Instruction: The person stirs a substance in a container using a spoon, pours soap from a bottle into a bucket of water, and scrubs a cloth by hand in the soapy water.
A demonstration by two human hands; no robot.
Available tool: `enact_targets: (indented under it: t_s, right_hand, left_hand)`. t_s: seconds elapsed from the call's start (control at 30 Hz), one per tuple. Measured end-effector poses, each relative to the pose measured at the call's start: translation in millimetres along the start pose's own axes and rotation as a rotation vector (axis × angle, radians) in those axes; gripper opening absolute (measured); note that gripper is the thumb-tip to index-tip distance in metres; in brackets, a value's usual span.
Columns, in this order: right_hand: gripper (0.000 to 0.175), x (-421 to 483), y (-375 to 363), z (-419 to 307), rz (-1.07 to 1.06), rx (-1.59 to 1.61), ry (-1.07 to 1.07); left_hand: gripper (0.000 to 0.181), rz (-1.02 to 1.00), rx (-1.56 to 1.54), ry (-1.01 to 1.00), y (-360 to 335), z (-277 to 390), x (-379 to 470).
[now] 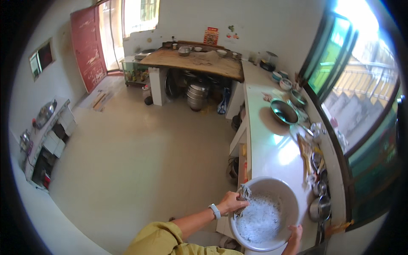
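Note:
A large white basin (288,191) with foamy, bubbly water (259,220) in it is in front of me at the near end of the counter. My left hand (232,202) is at the basin's left rim, its fingers closed around a wet grey cloth (245,192) that hangs over the rim. Whether those fingers also grip the rim itself, I cannot tell. At the lower right, my right hand (295,234) grips the basin's rim. What lies under the basin is mostly hidden.
Along the pale counter (264,153) lie a wok (284,111), a whisk brush (305,149) and a steel pot (320,207) by the window. A wooden board (197,62) with bowls tops the far counter, above a stacked steamer (197,94). A red door (89,47) stands ajar.

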State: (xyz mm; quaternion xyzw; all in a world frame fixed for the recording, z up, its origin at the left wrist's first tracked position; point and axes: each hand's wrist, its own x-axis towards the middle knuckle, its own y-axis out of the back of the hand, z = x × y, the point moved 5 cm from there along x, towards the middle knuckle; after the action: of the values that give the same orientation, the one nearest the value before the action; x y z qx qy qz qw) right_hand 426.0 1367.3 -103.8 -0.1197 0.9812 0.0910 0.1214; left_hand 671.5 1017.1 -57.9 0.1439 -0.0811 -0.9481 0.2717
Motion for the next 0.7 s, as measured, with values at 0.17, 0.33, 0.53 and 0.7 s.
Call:
enact_targets:
  t_s: [0.17, 0.33, 0.53, 0.7]
  right_hand:
    - [0.036, -25.8, -76.3, -26.0, -0.019, -0.133, 0.058]
    - [0.033, -58.1, -269.4, -79.0, -0.199, -0.093, -0.077]
    - [0.034, -98.5, -514.8, -139.0, -0.375, -0.108, -0.116]
    - [0.035, -48.7, -692.5, -126.9, -0.53, -0.303, -0.057]
  left_hand:
    - [0.045, 0.072, -0.178, -0.04, 95.0, -5.5, -3.2]
    - [0.037, 0.349, -0.187, -0.065, 230.3, -35.4, -17.1]
    - [0.03, 0.62, -0.303, -0.03, 395.6, -74.2, -32.6]
    - [0.028, 0.871, -0.18, 0.09, 537.1, -84.7, -51.4]
